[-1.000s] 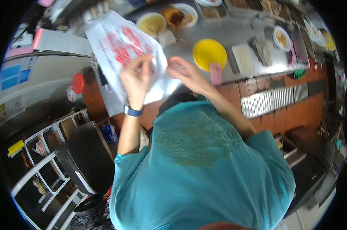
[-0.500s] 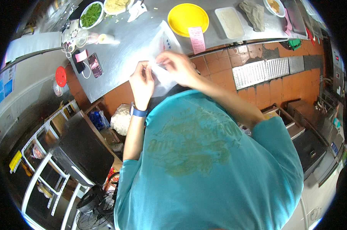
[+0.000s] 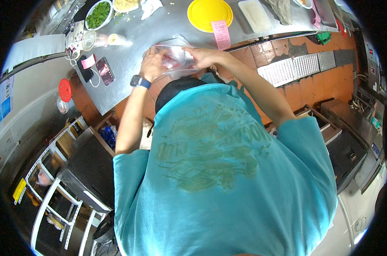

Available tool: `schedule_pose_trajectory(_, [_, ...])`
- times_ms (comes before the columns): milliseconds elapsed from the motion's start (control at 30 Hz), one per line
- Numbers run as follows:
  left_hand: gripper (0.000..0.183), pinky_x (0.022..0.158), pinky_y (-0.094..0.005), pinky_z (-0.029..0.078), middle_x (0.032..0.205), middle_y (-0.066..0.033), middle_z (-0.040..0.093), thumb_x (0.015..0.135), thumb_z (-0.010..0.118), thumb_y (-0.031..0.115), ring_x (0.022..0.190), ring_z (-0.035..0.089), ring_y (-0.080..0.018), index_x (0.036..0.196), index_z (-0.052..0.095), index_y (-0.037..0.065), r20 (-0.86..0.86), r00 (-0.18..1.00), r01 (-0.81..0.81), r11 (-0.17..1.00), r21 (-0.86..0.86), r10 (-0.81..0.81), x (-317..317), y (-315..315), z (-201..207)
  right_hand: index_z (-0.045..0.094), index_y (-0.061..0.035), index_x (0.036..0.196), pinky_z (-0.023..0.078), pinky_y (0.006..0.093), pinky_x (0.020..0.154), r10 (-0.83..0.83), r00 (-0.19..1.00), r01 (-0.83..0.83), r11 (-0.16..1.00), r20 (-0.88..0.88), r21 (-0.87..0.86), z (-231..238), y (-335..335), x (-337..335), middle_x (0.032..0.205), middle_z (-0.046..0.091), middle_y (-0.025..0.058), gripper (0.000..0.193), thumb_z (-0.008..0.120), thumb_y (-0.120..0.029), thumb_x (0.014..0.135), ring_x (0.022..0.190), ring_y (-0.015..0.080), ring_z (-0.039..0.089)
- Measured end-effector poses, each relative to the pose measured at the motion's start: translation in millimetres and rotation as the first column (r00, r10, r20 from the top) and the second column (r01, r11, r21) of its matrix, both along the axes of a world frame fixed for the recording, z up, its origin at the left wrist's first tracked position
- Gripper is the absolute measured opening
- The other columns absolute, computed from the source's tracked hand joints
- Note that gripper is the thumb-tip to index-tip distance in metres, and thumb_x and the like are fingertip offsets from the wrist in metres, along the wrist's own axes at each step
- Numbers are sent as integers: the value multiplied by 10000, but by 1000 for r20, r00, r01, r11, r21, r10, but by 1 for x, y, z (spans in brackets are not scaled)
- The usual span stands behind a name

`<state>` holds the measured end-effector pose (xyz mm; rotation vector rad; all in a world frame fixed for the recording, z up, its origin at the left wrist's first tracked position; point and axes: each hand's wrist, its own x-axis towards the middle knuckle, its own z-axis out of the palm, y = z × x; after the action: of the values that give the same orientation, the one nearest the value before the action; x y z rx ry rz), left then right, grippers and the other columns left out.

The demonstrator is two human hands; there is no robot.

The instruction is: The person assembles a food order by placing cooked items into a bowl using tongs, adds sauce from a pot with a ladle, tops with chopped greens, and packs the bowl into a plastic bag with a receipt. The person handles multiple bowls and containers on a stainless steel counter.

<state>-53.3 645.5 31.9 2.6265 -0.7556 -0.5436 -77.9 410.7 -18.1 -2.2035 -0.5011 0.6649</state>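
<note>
A clear plastic bag with red print lies bunched on the steel counter in front of me. My left hand, with a blue-strapped watch on its wrist, grips the bag's left side. My right hand holds the bag's right edge, fingers pinched on the plastic. Both hands press the bag close together at the counter's near edge. My teal shirt fills the lower middle of the view and hides what is under the counter edge.
A yellow plate with a pink paper slip sits beyond the bag. A white tray, a bowl of green herbs and two phones are on the counter. A metal floor grate lies right; white racks stand left.
The bag, held up wide and open a second ago, is now gathered small between both hands at the counter edge. The view has shifted so the counter sits higher.
</note>
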Motion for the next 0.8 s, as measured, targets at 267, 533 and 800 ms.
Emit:
schedule_pose_trajectory(267, [394,900,-428,521,1014,-163,718,886,622,446,1016,665,-358,1152,706,168,-76,989,-121,987,103,129,41,-18,1,672,36,1095,509,324,878,-944,305,952,298,-128,73,-12,-113,6,1084,686,156,592,749,-465,790,978,242,665])
schedule_pose_trajectory(533, [473,819,-455,535,885,-168,720,801,681,544,889,691,-355,1020,752,131,-19,973,228,974,-16,-228,15,-79,24,742,-7,942,540,333,737,-892,403,872,443,-205,-210,-26,-131,56,874,727,125,691,681,-665,741,817,230,705])
schedule_pose_trajectory(800, [254,808,-501,511,913,-235,683,907,586,244,887,655,-420,1072,690,82,-111,986,-150,953,-263,124,27,-56,13,744,-50,933,531,369,654,-653,733,679,691,190,-248,35,-100,69,801,716,129,518,711,-545,783,710,243,686])
